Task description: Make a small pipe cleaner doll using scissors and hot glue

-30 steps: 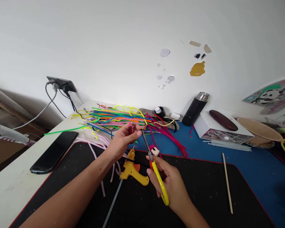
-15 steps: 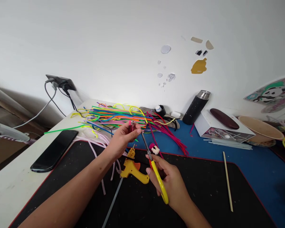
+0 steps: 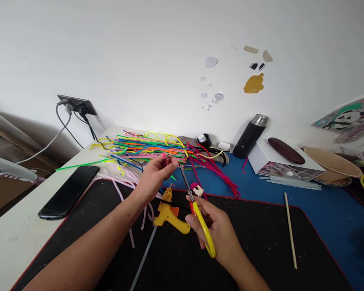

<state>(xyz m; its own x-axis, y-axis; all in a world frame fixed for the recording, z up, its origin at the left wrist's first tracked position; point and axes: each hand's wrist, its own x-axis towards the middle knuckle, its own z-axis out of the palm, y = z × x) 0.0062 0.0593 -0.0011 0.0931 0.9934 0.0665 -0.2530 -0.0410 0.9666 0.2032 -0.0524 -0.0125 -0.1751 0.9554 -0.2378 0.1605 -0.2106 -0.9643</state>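
Note:
My left hand [image 3: 154,176] is closed, pinching a small dark red and pink piece with a shiny top [image 3: 166,160]; fingers hide most of it, so its kind is unclear. In my right hand [image 3: 214,226] are scissors [image 3: 205,232] with yellow and red handles, the blades pointing up and left. Their tips reach my left thumb; whether they touch the small piece I cannot tell. Below my hands a yellow glue gun [image 3: 172,220] lies on the black mat [image 3: 245,242], a glue stick in its back. A small pink and white fuzzy piece [image 3: 197,189] lies behind the scissors.
A heap of coloured pipe cleaners [image 3: 151,146] lies along the wall. A phone [image 3: 69,192] rests at left, with pale pink pipe cleaners [image 3: 121,190] beside it. At right are a black flask [image 3: 249,137], a white box [image 3: 261,155] and a wooden stick [image 3: 290,230].
My left hand and the scissor tips have shifted very slightly left. My right thumb has moved a little on the handle. Both hands keep their hold.

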